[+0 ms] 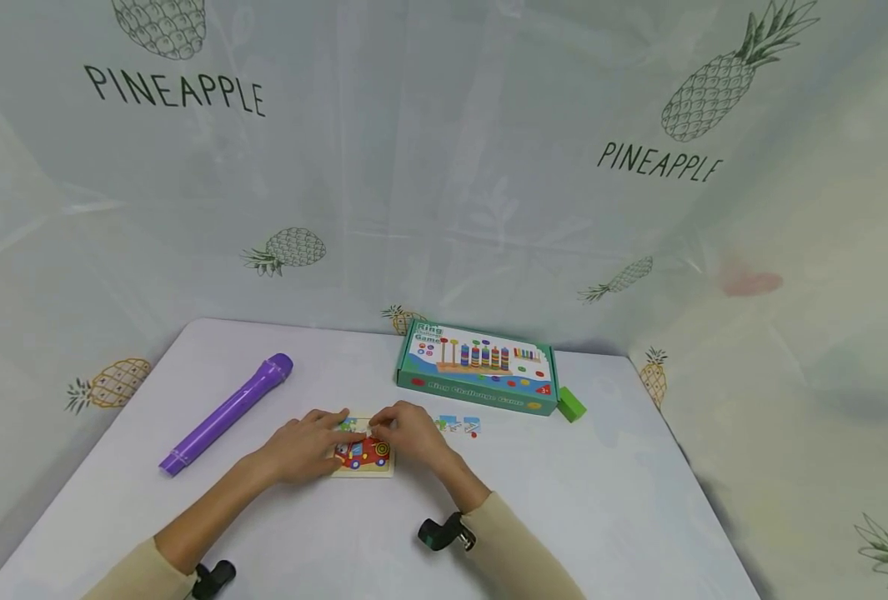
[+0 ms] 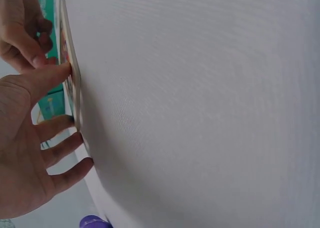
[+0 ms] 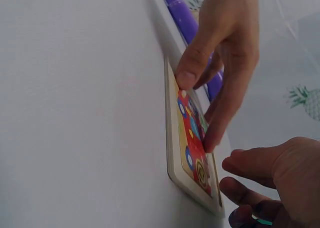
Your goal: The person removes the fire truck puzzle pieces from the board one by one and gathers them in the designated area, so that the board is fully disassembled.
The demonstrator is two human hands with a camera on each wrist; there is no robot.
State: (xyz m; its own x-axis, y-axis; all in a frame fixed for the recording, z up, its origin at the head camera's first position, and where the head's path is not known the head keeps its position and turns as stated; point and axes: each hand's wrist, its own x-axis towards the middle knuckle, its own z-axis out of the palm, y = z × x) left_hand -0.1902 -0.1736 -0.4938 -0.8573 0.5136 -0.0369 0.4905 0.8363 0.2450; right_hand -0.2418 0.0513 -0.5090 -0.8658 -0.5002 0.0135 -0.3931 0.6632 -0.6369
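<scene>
Now your left hand (image 1: 301,447), fingers spread, rests on the red-truck puzzle (image 1: 364,472)! Your right hand (image 1: 412,433) crowds its far edge, fingers pinching something or nothing, I cannot tell.

Clock centred on puzzle board (image 1: 368,475), head view | 9: left hand (image 1: 304,444) blocks, purple tube (image 1: 226,417) beyond | 2: right hand (image 1: 409,431) blocks, green box (image 1: 477,371) behind | 3: loose pieces (image 1: 449,424), then green block (image 1: 571,405) | passable: bare tabletop (image 1: 331,533) at 12 between tube and box, 6 between forearms (image 1: 214,512)
</scene>
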